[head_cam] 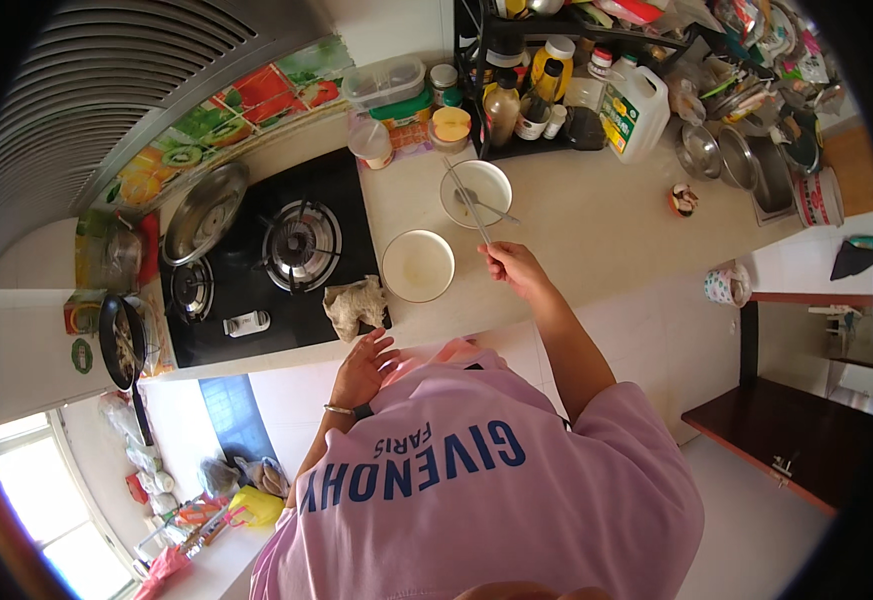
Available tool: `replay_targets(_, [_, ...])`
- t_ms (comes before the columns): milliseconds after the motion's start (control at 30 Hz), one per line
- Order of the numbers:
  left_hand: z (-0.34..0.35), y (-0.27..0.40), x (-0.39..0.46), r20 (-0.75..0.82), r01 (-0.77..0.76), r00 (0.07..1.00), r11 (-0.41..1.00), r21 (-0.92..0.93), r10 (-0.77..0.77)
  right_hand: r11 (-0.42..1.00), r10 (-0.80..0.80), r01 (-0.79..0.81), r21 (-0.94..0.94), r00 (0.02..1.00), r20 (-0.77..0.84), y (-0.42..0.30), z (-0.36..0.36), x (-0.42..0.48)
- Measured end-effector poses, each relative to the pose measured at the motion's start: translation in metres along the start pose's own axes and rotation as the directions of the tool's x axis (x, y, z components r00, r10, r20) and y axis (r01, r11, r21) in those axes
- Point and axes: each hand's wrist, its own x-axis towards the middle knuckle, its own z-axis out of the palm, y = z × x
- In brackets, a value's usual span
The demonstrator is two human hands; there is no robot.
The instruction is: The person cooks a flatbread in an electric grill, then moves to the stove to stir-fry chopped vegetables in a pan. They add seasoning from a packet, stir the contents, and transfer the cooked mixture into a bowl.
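My right hand grips a pair of chopsticks by their near ends. Their shafts slant across a white bowl at the back of the counter. In that bowl rests a metal spoon, its handle over the rim. Closer to me stands a second white bowl, with a little pale residue at its bottom. My left hand hangs before the counter's front edge, fingers apart and holding nothing. Just beyond it, a crumpled beige cloth lies on the corner of the black gas hob.
A tilted metal lid leans at the hob's back left, with a frying pan farther left. Bottles and a white jug line the back. A small container and metal bowls stand right, near the sink.
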Motion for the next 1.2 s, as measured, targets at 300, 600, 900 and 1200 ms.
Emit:
replay_targets(300, [0.013, -0.017, 0.008, -0.08, -0.046, 0.996, 0.998, -0.039, 0.043, 1.0, 0.007, -0.008, -0.013, 1.0, -0.03, -0.014, -0.016, -0.004])
replay_targets(600, [0.045, -0.011, 0.029, -0.078, -0.047, 0.996, 0.999, 0.025, 0.049, 0.998, -0.015, 0.015, 0.054, 1.0, -0.012, -0.014, -0.015, 0.009])
replay_targets(900, [0.047, -0.017, 0.036, -0.128, -0.029, 0.991, 0.999, 0.046, 0.035, 0.994, 0.053, -0.034, -0.103, 0.981, 0.184, -0.001, -0.01, -0.015])
replay_targets(1200, [0.052, -0.013, 0.04, -0.132, -0.01, 0.991, 0.997, 0.075, 0.02, 0.944, 0.166, -0.061, -0.323, 0.936, 0.309, 0.022, 0.034, -0.018])
